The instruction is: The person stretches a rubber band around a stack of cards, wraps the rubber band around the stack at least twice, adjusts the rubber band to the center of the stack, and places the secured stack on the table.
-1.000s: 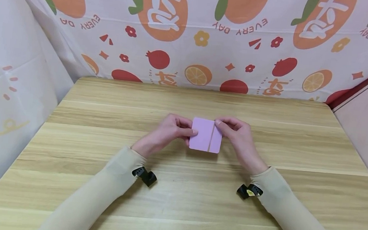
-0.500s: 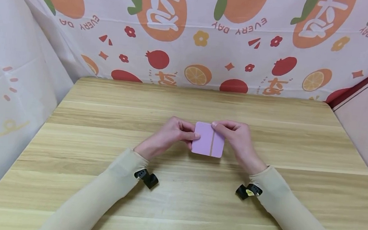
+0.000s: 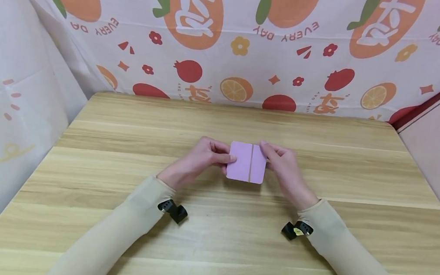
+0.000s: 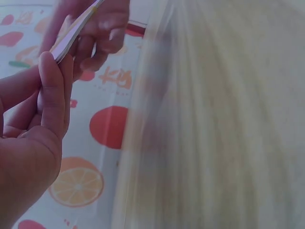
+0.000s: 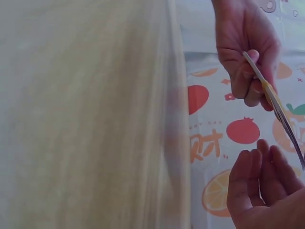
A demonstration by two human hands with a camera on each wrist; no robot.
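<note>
A thin lilac square pad with rounded corners is held up over the middle of the table. Around it runs a tan rubber band, straight and right of the pad's centre. My left hand pinches the left edge, thumb on the front and fingers behind. At the upper right corner, my right hand has its thumb on the front and its fingers behind. The right wrist view shows the pad edge-on, slightly bowed, with the right fingers just beside its near end.
The wooden table spreads beneath both arms. Behind its far edge hangs a white fruit-print curtain, and another pale cloth hangs at the left. A black wrist camera sits on the left wrist, another camera on the right.
The pad dipped slightly toward me and right, then came back. The rubber band, slanted at first, now stands straight. My right thumb moved from beside the band to the pad's upper right corner.
</note>
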